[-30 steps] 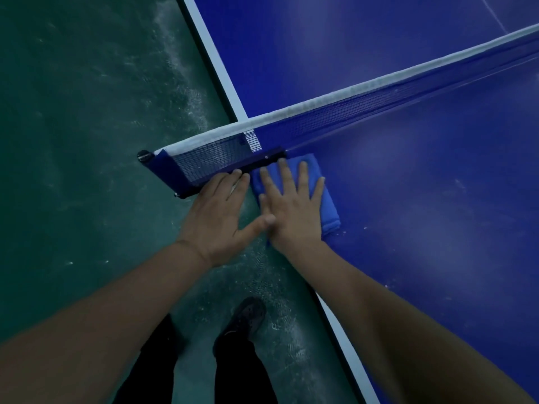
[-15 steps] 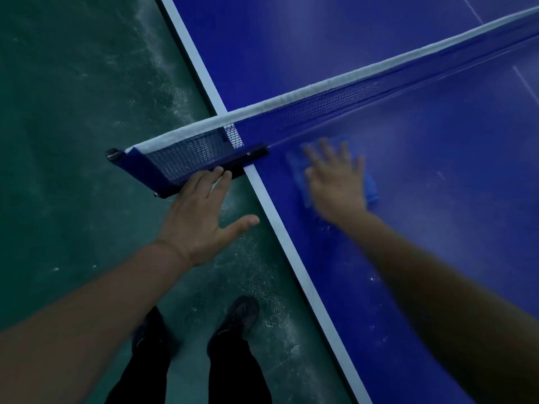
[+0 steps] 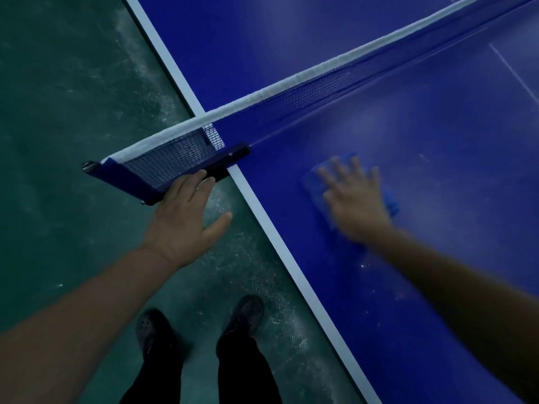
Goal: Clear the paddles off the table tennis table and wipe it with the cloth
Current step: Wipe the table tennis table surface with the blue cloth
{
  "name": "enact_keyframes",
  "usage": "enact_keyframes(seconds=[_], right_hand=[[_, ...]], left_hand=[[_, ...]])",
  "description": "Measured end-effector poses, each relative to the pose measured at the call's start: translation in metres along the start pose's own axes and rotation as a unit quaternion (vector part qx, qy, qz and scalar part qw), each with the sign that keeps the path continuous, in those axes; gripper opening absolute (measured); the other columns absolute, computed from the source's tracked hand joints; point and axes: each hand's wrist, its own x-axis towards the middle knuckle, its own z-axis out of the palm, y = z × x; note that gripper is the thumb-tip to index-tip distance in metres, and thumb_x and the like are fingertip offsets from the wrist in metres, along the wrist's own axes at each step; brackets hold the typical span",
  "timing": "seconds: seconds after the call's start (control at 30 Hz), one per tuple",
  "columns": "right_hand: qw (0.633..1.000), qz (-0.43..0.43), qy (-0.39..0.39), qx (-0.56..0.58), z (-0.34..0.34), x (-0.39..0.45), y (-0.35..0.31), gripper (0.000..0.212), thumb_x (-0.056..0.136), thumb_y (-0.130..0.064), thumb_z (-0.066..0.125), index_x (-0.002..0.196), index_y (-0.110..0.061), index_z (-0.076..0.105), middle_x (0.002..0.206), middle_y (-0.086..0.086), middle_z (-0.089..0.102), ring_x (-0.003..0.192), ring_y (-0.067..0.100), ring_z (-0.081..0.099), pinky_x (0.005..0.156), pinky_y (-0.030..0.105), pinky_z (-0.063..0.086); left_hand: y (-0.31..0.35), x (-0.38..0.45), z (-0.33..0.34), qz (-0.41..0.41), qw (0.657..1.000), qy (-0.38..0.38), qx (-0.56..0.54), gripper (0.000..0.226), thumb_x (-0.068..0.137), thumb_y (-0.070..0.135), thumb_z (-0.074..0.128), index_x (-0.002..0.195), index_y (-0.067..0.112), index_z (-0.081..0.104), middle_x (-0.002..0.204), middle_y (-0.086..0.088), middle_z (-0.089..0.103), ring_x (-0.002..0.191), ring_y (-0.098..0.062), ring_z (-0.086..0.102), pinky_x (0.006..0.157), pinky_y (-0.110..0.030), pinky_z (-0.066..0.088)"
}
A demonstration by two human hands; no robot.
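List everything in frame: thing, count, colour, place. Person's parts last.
table: 1, blue with white edge line, right side of view
net: 1, dark blue mesh with white top band, running across the table
net clamp: 1, dark, at the table's edge
cloth: 1, blue, flat on the table near the net
floor: green, scuffed, left of the table
shoes: 2, dark, on the floor
left hand: open, fingers touching the clamp
right hand: blurred, flat, pressing the cloth

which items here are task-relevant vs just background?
Job: blue cloth under flat right hand; blue table; no paddles in view.
Background: net, net clamp touched by left hand, green floor, shoes.
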Motion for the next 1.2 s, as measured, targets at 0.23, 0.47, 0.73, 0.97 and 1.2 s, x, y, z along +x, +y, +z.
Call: enact_keyframes(seconds=[0.23,0.47,0.73,0.97,1.2], right_hand=[[0.976,0.194,0.048,0.085,-0.001,0.009,-0.053,0.056,0.102,-0.045,0.026,0.157,-0.035,0.024,0.167,0.000,0.018,0.153,0.036,0.008,0.118,0.068,0.005],[0.998,-0.064,0.009,0.024,0.014,-0.075,-0.020,0.053,0.103,-0.047,0.025,0.153,-0.034,0.037,0.162,0.002,0.033,0.150,0.038,0.023,0.115,0.069,0.018],[0.939,0.329,0.058,0.083,0.013,-0.047,0.009,0.057,0.101,-0.046,0.025,0.157,-0.036,0.022,0.167,0.002,0.016,0.154,0.037,0.007,0.117,0.070,0.006],[0.996,0.064,0.029,0.048,0.029,-0.132,0.012,0.054,0.101,-0.049,0.031,0.153,-0.034,0.035,0.162,0.003,0.031,0.151,0.039,0.020,0.116,0.069,0.014],[0.835,0.532,0.021,0.140,0.013,-0.102,0.086,0.057,0.104,-0.049,0.024,0.159,-0.040,0.014,0.169,-0.005,0.006,0.155,0.031,-0.004,0.119,0.066,-0.002]], left_hand=[[0.014,0.016,-0.007,-0.021,0.997,0.066,-0.042,0.054,0.090,0.024,0.053,0.137,-0.002,0.053,0.138,-0.021,0.053,0.128,-0.039,0.046,0.111,-0.049,0.037],[0.061,0.032,0.021,0.142,0.987,0.049,-0.056,0.048,0.094,0.016,0.048,0.137,-0.006,0.053,0.149,-0.022,0.045,0.141,-0.039,0.038,0.117,-0.053,0.030],[0.081,0.067,0.048,0.195,0.981,-0.013,-0.014,0.064,0.099,0.039,0.028,0.147,-0.002,0.042,0.157,-0.018,0.035,0.149,-0.034,0.025,0.125,-0.048,0.010],[0.073,0.080,0.052,0.281,0.947,-0.044,0.149,0.072,0.098,0.053,0.024,0.154,0.010,0.033,0.163,-0.010,0.027,0.153,-0.030,0.016,0.122,-0.058,0.006],[0.076,0.081,0.054,0.268,0.949,-0.055,0.157,0.072,0.096,0.054,0.024,0.155,0.013,0.033,0.162,-0.010,0.028,0.152,-0.031,0.018,0.122,-0.058,0.008]])
